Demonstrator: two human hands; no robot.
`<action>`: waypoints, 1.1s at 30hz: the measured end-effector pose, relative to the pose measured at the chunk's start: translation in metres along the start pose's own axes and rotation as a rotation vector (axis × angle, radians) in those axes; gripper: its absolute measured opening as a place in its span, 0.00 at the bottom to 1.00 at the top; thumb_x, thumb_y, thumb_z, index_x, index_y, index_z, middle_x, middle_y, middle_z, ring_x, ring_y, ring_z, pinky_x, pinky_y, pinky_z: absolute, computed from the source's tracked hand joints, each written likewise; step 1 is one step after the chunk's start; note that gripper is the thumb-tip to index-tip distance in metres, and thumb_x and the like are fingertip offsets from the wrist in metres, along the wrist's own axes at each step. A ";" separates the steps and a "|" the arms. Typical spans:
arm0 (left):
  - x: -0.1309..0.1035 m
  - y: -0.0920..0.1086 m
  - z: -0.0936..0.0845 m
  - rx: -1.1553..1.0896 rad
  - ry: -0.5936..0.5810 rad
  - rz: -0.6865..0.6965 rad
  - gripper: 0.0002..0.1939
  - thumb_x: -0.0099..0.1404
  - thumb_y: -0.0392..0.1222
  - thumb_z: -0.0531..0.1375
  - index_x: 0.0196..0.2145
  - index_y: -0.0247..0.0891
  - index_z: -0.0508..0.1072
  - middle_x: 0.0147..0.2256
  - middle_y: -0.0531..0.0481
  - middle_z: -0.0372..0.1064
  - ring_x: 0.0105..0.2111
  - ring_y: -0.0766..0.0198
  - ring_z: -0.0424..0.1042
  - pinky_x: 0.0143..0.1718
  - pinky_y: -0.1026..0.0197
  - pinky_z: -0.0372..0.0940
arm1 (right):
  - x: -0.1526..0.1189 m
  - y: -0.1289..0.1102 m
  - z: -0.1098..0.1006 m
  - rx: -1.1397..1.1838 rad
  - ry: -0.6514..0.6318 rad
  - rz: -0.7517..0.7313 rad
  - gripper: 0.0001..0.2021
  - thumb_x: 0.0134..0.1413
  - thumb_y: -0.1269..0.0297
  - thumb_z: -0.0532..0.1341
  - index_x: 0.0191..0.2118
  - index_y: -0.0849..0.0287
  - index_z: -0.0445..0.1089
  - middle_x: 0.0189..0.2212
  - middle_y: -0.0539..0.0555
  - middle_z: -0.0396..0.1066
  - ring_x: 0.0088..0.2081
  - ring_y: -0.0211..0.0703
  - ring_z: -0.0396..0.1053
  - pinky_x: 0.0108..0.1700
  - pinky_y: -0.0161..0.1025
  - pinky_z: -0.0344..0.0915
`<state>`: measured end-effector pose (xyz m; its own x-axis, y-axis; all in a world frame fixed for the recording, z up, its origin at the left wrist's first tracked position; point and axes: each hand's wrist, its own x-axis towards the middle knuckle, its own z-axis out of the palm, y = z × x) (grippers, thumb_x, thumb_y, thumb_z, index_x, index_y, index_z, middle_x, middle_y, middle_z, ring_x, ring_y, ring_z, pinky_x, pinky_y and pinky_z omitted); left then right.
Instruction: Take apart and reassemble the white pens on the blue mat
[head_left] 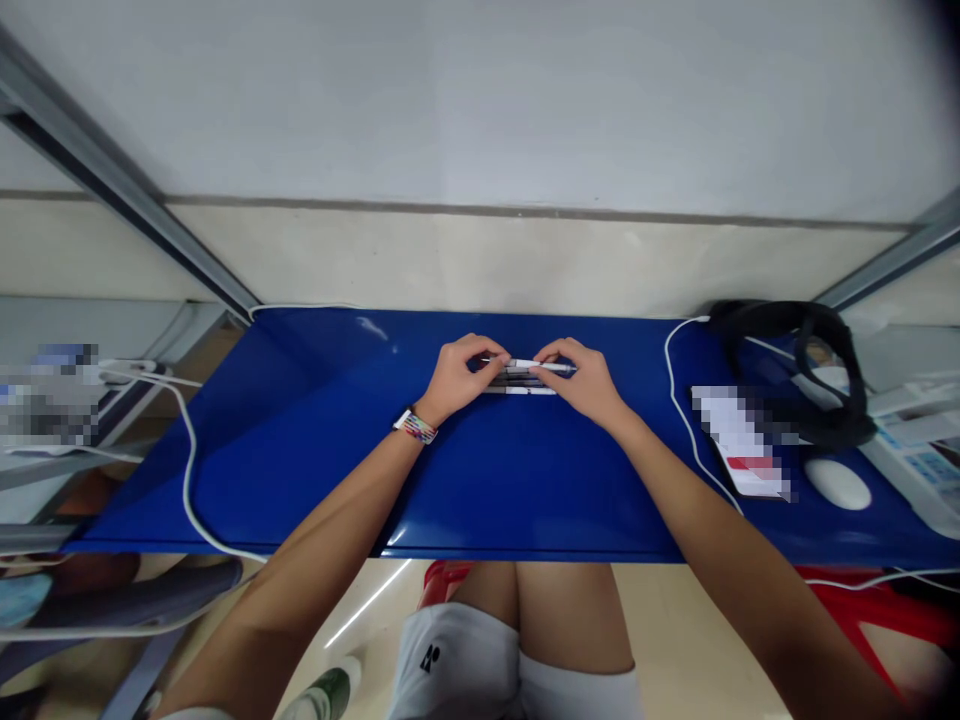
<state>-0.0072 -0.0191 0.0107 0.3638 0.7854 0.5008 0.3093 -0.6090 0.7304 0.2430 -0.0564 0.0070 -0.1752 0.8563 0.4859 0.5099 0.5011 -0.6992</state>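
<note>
My left hand [463, 376] and my right hand [581, 382] are close together over the middle of the blue table [322, 430]. Between them is a slim white pen [523, 364], lying crosswise, with the fingertips of both hands pinched on its two ends. Just nearer to me, several more pens [519, 390] lie side by side in parallel, some dark and some white. Both hands partly cover the ends of these pens. A patterned band with a white watch [415, 426] is on my left wrist.
On the right lie a phone [739, 440], a white computer mouse [838, 484] and a black head strap [840, 370]. One white cable [679, 405] runs beside the phone, another cable [189, 480] crosses the left edge. A wall [480, 260] closes off the back.
</note>
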 end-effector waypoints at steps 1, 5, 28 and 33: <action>0.000 -0.001 0.000 -0.002 0.003 -0.009 0.11 0.75 0.49 0.65 0.37 0.43 0.84 0.38 0.47 0.84 0.39 0.56 0.78 0.45 0.52 0.70 | 0.000 0.000 0.000 0.025 0.021 0.029 0.05 0.65 0.57 0.72 0.40 0.50 0.80 0.38 0.52 0.83 0.42 0.52 0.78 0.48 0.49 0.72; 0.001 -0.005 0.000 -0.013 0.028 -0.069 0.11 0.75 0.49 0.65 0.39 0.43 0.84 0.39 0.47 0.84 0.40 0.56 0.79 0.45 0.52 0.71 | 0.003 0.005 -0.001 0.172 0.082 0.177 0.09 0.61 0.52 0.74 0.39 0.51 0.81 0.36 0.52 0.82 0.39 0.50 0.78 0.45 0.49 0.73; 0.007 -0.015 0.001 -0.234 0.113 -0.236 0.21 0.75 0.56 0.65 0.28 0.41 0.76 0.24 0.53 0.72 0.25 0.64 0.69 0.32 0.58 0.64 | 0.007 0.022 0.005 0.459 0.147 0.271 0.13 0.54 0.50 0.77 0.42 0.50 0.85 0.32 0.51 0.80 0.34 0.46 0.73 0.40 0.47 0.72; 0.007 -0.019 0.001 -0.237 0.087 -0.251 0.21 0.76 0.59 0.64 0.32 0.41 0.78 0.25 0.52 0.73 0.28 0.63 0.73 0.34 0.58 0.67 | 0.008 0.026 0.004 0.438 0.154 0.289 0.16 0.53 0.48 0.78 0.43 0.50 0.85 0.32 0.51 0.80 0.35 0.47 0.74 0.42 0.48 0.74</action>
<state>-0.0100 -0.0023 0.0000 0.2234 0.9199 0.3224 0.1638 -0.3615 0.9179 0.2512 -0.0358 -0.0096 0.0619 0.9552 0.2894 0.1143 0.2813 -0.9528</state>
